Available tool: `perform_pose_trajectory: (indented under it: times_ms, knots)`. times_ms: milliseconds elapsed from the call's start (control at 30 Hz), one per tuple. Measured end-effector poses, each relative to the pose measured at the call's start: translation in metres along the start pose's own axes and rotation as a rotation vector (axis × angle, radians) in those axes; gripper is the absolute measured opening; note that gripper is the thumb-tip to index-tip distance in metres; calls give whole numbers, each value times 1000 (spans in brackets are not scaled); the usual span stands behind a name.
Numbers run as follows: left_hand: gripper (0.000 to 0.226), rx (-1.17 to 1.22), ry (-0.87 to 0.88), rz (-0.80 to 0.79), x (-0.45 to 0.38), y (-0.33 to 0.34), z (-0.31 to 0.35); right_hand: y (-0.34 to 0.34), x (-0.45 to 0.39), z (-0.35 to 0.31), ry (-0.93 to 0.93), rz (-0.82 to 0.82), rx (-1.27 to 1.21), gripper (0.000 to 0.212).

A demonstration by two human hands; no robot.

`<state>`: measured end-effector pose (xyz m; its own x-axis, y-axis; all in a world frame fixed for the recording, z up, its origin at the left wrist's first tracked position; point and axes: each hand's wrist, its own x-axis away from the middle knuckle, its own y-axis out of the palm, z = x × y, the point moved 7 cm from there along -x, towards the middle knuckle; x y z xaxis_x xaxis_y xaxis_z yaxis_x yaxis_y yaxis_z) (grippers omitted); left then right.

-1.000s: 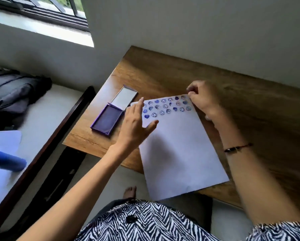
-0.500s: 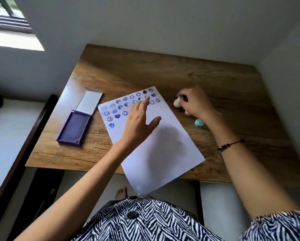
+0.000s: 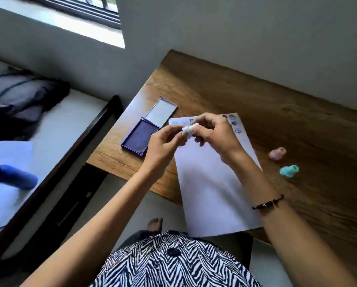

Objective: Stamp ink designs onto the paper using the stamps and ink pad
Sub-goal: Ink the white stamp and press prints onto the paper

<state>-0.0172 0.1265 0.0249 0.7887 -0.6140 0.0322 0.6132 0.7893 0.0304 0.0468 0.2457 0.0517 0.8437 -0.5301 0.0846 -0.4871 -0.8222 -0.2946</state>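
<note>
A white paper sheet (image 3: 212, 183) lies on the wooden table (image 3: 276, 112), with blue stamped marks (image 3: 234, 123) along its far edge. Both hands meet above that far end. My right hand (image 3: 216, 133) grips a small white stamp (image 3: 189, 129), and my left hand (image 3: 165, 141) pinches its other end. The open purple ink pad (image 3: 139, 134) sits just left of the paper, its lid folded back. A pink stamp (image 3: 278, 153) and a teal stamp (image 3: 289, 171) lie on the table to the right of the paper.
A wall runs behind the table. To the left is a bed with a dark frame (image 3: 70, 162), a grey bag (image 3: 22, 94), a sheet of paper (image 3: 3, 183) and a blue cylinder (image 3: 14, 177). The paper's near end overhangs the table edge.
My right hand picked a white stamp up from the table at the right and brought it over the paper. My left hand lifted off the paper and took hold of the stamp's other end.
</note>
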Motion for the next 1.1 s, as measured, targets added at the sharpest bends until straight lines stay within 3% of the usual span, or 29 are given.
perform_pose_trajectory:
  times_ms: [233,467,533,600,767,933,1100]
  knots:
    - [13,144,-52,287,27,-71,-12,84,-11,-26,-151,-202,157,9]
    - [26,436,-136,486,36,-98,-20,114,-12,-60,-400,-215,285,18]
    - [27,485,-150,512,38,-106,-24,109,-22,-67,-469,-174,336,19]
    - [24,472,-141,514,41,-111,-26,112,-34,-68,-569,-138,538,19]
    - [16,487,-150,521,46,-111,-32,152,-17,-35,-678,-214,905,15]
    - [17,485,-156,544,50,-112,-31,149,-36,-42,-590,-286,839,18]
    - [17,472,-167,570,54,-116,-32,156,-22,-38,-627,-278,852,18]
